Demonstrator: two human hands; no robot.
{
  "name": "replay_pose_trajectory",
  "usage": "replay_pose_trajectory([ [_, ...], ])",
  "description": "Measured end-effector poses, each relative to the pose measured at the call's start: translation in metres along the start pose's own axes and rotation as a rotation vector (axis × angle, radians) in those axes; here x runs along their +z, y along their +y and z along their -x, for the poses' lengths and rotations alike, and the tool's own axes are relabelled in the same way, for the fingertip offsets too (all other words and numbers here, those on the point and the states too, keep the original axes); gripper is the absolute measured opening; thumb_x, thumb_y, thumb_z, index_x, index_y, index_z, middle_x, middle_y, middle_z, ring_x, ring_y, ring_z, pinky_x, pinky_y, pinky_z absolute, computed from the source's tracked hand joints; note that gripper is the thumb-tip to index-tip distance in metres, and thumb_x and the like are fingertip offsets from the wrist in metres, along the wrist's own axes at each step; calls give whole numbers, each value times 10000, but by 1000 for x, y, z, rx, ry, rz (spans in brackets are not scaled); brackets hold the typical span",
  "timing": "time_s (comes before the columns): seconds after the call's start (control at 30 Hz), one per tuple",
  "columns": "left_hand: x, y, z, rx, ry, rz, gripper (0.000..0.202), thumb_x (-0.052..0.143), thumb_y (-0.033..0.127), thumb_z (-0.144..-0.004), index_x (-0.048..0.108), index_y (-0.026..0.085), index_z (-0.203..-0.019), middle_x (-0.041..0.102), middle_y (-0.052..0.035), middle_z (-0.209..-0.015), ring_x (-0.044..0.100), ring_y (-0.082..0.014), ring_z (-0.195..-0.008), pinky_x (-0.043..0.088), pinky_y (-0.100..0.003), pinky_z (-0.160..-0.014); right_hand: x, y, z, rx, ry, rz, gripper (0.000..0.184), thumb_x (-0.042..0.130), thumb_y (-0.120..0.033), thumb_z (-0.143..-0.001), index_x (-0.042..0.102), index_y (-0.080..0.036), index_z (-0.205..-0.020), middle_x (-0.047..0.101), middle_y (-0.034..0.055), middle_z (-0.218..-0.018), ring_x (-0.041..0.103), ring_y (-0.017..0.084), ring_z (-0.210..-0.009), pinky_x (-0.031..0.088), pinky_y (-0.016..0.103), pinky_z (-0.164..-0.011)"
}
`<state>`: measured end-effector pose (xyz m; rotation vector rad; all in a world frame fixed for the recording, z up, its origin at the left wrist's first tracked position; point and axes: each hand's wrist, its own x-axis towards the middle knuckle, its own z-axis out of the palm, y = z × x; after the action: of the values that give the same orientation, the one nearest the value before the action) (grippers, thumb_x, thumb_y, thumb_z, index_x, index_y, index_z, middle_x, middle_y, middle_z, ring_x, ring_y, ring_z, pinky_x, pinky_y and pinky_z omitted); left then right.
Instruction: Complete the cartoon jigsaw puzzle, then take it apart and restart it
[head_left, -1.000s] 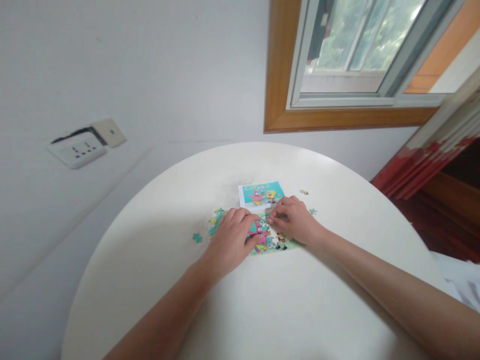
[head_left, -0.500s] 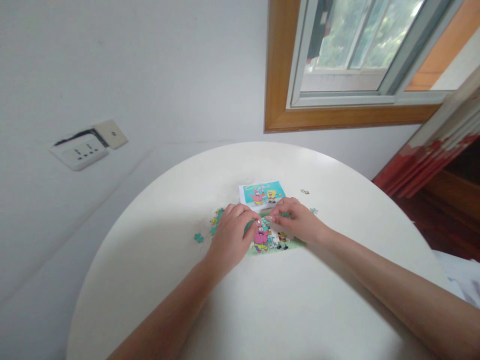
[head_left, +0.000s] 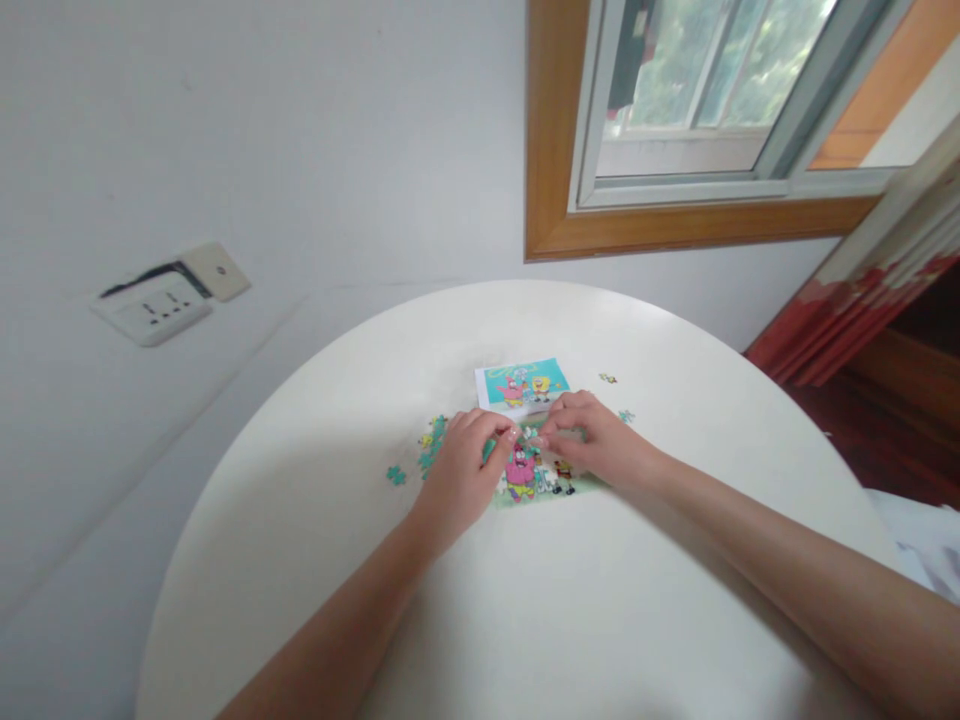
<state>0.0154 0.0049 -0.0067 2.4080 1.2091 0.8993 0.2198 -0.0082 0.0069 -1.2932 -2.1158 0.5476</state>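
A small, partly built cartoon jigsaw puzzle (head_left: 536,476) lies near the middle of a round white table (head_left: 570,620). My left hand (head_left: 461,472) rests on its left part, fingers curled, fingertips pressing at the top edge. My right hand (head_left: 596,440) sits on its right part, fingers bent, tips meeting the left hand's over a puzzle piece (head_left: 531,434). Just behind the hands lies the reference picture card (head_left: 521,384). What either hand pinches is too small to make out.
Loose puzzle pieces lie left of the puzzle (head_left: 395,475), (head_left: 432,440) and at the right (head_left: 607,378), (head_left: 625,416). A wall socket (head_left: 154,303) is at the left, a wooden-framed window (head_left: 675,130) behind, a red curtain (head_left: 862,300) at the right.
My left hand has drawn its fingers up off the pink figure toward the top edge. Both hands' fingertips have closed in together. The view has shifted slightly.
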Motion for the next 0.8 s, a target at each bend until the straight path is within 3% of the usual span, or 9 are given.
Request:
replay_pose_trajectory([
  [0.2, -1, -2, 4, 43, -80, -124, 153, 499, 140, -872, 593, 184, -984, 606, -56, -995, 504, -227, -984, 404, -377, -888, 2, 15, -2, 93, 17, 200, 201, 586, -327, -860, 735, -229, -767, 635, 53, -870, 514, 198, -891, 380, 341, -831],
  [0.37, 0, -1, 7, 80, -137, -181, 162, 540, 169, -863, 613, 205, -1004, 581, -56, -1005, 495, -234, -984, 408, -391, -887, 3, 16, -2, 126, 0, 245, 224, 565, -324, -873, 724, -210, -763, 634, 59, -889, 502, 201, -896, 360, 341, -844],
  [0.8, 0, 0, 7, 74, -156, -212, 171, 550, 187, -861, 623, 213, -1014, 569, -59, -1002, 486, -236, -978, 415, -396, -877, 3, 12, 1, 138, -68, 350, 237, 535, -321, -869, 708, -220, -742, 597, 62, -883, 476, 220, -916, 331, 364, -805],
])
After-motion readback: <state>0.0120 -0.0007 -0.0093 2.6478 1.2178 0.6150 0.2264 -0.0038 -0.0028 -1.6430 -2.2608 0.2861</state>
